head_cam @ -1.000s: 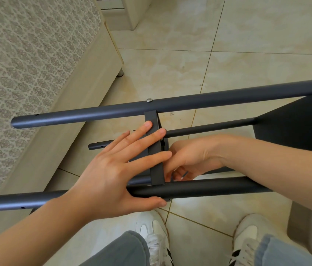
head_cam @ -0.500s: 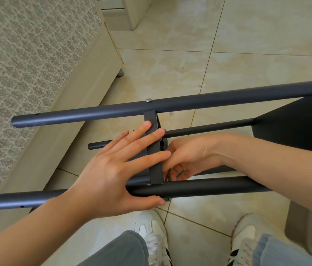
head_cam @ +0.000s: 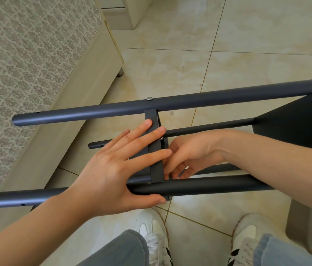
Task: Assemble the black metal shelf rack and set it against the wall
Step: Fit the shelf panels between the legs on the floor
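Both hands unmoved: left hand [head_cam: 113,169] still flat, fingers spread on crossbar [head_cam: 156,150]; right hand [head_cam: 187,156] curled behind, grip unclear.

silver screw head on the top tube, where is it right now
In the head view, the screw head sits on the far tube, just left of centre, right above the flat crossbar that the left hand presses.

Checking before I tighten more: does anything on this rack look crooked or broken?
Nothing stands out. The crossbar sits square between the two tubes, the top screw looks seated, and no dents or bends show. The joint behind the right hand is hidden.
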`<state>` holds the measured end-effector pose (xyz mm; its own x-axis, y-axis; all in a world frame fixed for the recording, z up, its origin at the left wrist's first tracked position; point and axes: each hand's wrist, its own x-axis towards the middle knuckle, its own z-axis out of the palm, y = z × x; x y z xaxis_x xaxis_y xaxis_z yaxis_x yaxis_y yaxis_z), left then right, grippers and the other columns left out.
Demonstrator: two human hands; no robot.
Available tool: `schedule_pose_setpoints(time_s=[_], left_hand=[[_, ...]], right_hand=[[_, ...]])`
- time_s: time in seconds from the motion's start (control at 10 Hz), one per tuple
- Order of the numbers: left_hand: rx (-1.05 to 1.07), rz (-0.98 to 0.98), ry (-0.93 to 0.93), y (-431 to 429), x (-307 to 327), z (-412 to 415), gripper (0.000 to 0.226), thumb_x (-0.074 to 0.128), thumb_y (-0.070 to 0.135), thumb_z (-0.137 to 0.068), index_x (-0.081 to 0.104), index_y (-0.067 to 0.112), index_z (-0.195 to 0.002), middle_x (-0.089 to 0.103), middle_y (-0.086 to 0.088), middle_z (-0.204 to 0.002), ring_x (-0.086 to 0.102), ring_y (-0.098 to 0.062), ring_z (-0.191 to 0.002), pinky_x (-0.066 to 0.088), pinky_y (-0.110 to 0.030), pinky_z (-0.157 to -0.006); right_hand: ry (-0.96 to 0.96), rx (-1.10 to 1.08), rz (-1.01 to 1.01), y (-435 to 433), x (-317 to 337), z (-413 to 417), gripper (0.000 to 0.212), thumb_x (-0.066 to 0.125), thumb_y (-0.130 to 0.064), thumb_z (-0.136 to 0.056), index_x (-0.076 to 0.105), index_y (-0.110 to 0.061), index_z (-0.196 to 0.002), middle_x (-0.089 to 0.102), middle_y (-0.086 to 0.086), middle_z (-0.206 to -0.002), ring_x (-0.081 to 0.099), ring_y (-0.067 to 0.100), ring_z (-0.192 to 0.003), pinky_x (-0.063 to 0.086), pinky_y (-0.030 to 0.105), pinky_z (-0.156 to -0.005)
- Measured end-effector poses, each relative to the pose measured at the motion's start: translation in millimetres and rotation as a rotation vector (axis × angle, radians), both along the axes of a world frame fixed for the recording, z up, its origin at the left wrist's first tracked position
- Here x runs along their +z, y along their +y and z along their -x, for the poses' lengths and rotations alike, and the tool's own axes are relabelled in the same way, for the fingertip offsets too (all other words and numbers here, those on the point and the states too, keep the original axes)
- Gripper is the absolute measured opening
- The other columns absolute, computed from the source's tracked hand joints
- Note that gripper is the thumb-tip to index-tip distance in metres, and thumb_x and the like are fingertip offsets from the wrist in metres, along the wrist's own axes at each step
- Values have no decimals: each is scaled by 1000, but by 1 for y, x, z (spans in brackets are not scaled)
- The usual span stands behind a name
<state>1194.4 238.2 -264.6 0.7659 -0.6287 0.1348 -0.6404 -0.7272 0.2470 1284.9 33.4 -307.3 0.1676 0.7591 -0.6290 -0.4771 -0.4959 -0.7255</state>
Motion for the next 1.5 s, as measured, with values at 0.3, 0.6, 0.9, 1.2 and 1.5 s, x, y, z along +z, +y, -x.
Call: schedule_pose_setpoints(time_s=[0.3, 0.6, 0.9, 1.2, 1.5], left_hand=[[-2, 3, 6, 0, 0, 0, 76, 72, 67, -77, 59, 25, -139, 36, 0, -160, 23, -24, -153, 42, -59, -110], [-3, 8, 2, 0, 0, -1, 76, 71, 67, -78, 59, 25, -139, 37, 0, -160, 24, -24, -153, 42, -59, -109], [-1, 9, -1, 0, 0, 0, 75, 72, 67, -77, 60, 25, -139, 37, 0, -160, 24, -24, -153, 43, -60, -108], [1, 8, -3, 0, 0, 0, 75, 71, 67, -77, 60, 25, -138, 37, 0, -160, 25, -24, -153, 43, -59, -108], [-2, 9, -6, 0, 0, 0, 75, 70, 67, -78, 59, 25, -139, 37, 0, -160, 25, -24, -153, 43, -60, -109]], right_hand=[[4, -7, -18, 2, -1, 1, 7, 66, -11, -90, 73, -11, -93, 71, 4, -85, 64, 13, -74, 55, 24, -72], [-50, -14, 12, 6, -1, 5, 14, 64, -11, -92, 71, -8, -104, 69, 7, -89, 61, 18, -80, 54, 27, -78], [-34, 19, 11, 4, -2, 0, 8, 67, -14, -90, 75, -16, -91, 71, 5, -89, 64, 14, -78, 55, 24, -75], [-30, 12, -34, 5, -2, 3, 12, 64, -11, -92, 74, -17, -87, 72, 2, -83, 66, 10, -72, 55, 23, -67], [-89, 6, -1, 7, -1, 6, 8, 63, -12, -93, 70, -15, -91, 69, 1, -78, 63, 12, -70, 54, 23, -71]])
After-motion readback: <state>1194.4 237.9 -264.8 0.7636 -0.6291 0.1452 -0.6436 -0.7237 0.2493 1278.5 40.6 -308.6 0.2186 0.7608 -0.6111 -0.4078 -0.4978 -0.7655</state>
